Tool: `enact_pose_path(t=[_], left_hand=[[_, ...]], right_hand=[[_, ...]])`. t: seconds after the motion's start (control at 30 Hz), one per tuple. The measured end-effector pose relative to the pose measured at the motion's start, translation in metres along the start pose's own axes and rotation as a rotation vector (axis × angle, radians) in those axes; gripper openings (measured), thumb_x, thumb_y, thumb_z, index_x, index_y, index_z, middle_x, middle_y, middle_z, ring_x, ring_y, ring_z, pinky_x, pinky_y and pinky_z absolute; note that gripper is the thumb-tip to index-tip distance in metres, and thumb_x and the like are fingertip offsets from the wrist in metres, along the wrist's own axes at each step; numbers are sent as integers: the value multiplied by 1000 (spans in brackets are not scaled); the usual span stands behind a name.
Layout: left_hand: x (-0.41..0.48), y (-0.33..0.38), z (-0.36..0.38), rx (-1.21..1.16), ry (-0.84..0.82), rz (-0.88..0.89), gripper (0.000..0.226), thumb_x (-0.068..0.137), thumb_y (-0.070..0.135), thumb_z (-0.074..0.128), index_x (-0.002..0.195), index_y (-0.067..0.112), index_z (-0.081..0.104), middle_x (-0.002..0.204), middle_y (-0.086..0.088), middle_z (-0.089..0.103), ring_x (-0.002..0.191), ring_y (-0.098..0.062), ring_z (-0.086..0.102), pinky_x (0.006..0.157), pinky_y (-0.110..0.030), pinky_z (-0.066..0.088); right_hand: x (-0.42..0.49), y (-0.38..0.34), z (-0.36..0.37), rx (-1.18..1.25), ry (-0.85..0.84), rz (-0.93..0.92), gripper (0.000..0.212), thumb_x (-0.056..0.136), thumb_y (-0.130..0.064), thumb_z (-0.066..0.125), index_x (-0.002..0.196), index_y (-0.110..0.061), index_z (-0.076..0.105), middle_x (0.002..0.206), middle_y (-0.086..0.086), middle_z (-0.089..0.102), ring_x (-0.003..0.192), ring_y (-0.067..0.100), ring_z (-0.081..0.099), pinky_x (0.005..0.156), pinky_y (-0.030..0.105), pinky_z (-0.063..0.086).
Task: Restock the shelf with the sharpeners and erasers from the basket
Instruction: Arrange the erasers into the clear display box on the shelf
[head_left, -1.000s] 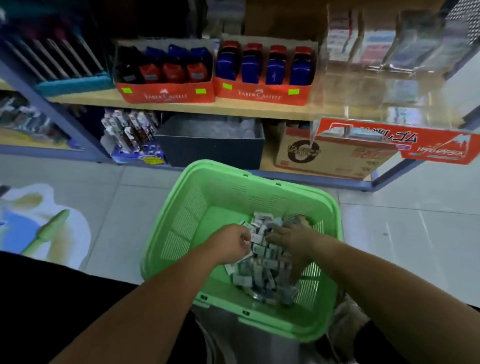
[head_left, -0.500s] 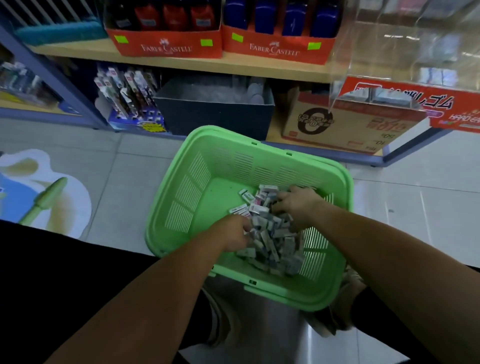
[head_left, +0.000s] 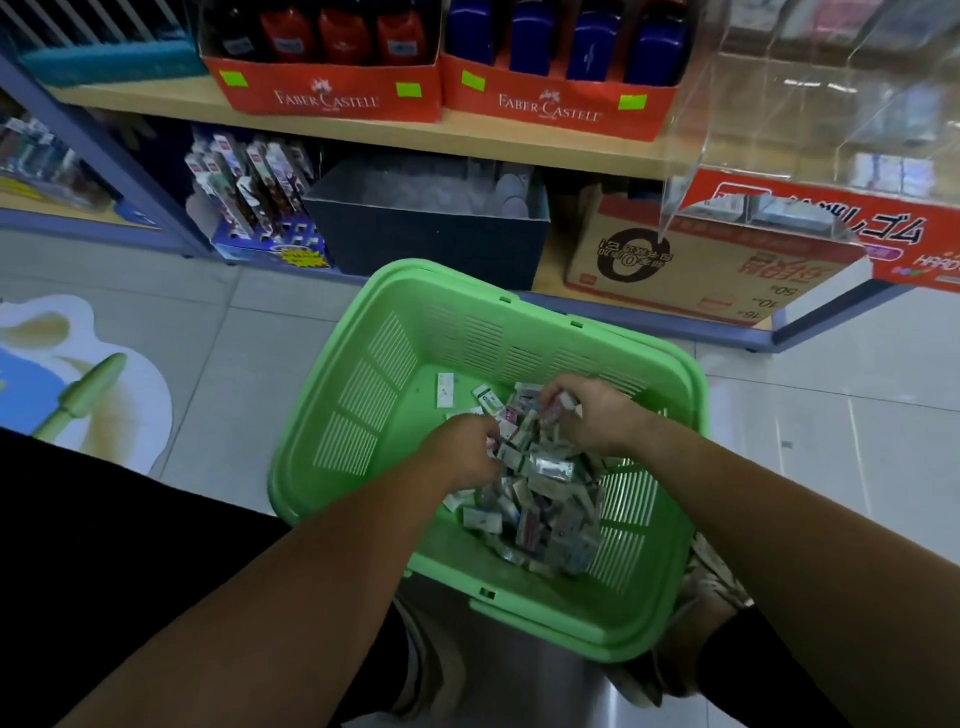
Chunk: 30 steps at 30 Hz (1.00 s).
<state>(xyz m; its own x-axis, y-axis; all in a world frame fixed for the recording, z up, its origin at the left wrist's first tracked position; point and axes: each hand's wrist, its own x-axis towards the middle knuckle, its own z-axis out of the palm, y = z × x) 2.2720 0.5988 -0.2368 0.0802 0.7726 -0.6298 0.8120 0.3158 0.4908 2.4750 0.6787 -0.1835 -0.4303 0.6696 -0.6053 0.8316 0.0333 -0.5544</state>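
You are reaching both hands into the green basket, which is sitting low in front of the shelf, over the tiled floor.

The small packets are lying heaped toward the basket's right wall and near edge. You cannot read them well enough to sort sharpeners from erasers. Two loose ones are lying apart from the heap on the bare bottom, toward the far edge.

Your left hand is pressing knuckles-up into the left side of the heap. Its fingers are curling down out of sight, so you cannot tell whether it is gripping anything.

Your right hand is working at the far end of the heap, near the far-right corner. Its fingers are curling around a few packets, with pale wrappers poking out between them. The two hands are close together but not touching.

On the shelf's front edge, two red display boxes are standing side by side, touching. Under that board, a dark bin is sitting just behind the basket's far edge, with a cardboard carton to its right. A clear plastic case is jutting out at the shelf's right end.
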Motion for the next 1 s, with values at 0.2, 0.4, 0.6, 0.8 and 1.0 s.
enact_pose_path(t=[0.2, 0.4, 0.6, 0.8, 1.0], left_hand=[[26, 8, 9, 69, 20, 114, 95, 68, 42, 91, 150, 27, 46, 148, -4, 37, 130, -31, 43, 110, -45, 45], [42, 9, 14, 71, -63, 112, 93, 66, 49, 92, 147, 29, 51, 133, -7, 49, 118, -30, 58, 101, -38, 51], [40, 9, 15, 30, -88, 82, 84, 69, 51, 90, 143, 33, 53, 130, 3, 64, 116, -21, 64, 100, -34, 53], [37, 14, 19, 6, -155, 56, 81, 80, 46, 85, 148, 23, 46, 138, 3, 65, 123, -21, 63, 104, -40, 52], [32, 23, 20, 1, -237, 39, 65, 95, 40, 72, 149, 19, 42, 147, -9, 54, 131, -30, 54, 108, -41, 47]], right_hand=[[-17, -13, -11, 524, -95, 121, 18, 107, -17, 55, 118, -28, 65, 113, 14, 69, 86, 26, 64, 77, 55, 62], [-16, -13, -20, 1030, -146, 213, 11, 98, -30, 70, 103, -20, 67, 94, 10, 67, 64, 21, 63, 48, 30, 49], [-16, -6, -23, 916, -161, 217, 21, 85, -14, 83, 95, -19, 65, 88, 8, 70, 57, 18, 64, 44, 24, 44], [-14, -7, -17, 927, -76, 259, 9, 93, -11, 76, 99, -17, 74, 93, 14, 72, 55, 22, 63, 43, 25, 46], [-20, -10, -21, 856, -84, 294, 14, 93, -6, 74, 104, -14, 75, 97, 12, 75, 64, 21, 68, 46, 26, 49]])
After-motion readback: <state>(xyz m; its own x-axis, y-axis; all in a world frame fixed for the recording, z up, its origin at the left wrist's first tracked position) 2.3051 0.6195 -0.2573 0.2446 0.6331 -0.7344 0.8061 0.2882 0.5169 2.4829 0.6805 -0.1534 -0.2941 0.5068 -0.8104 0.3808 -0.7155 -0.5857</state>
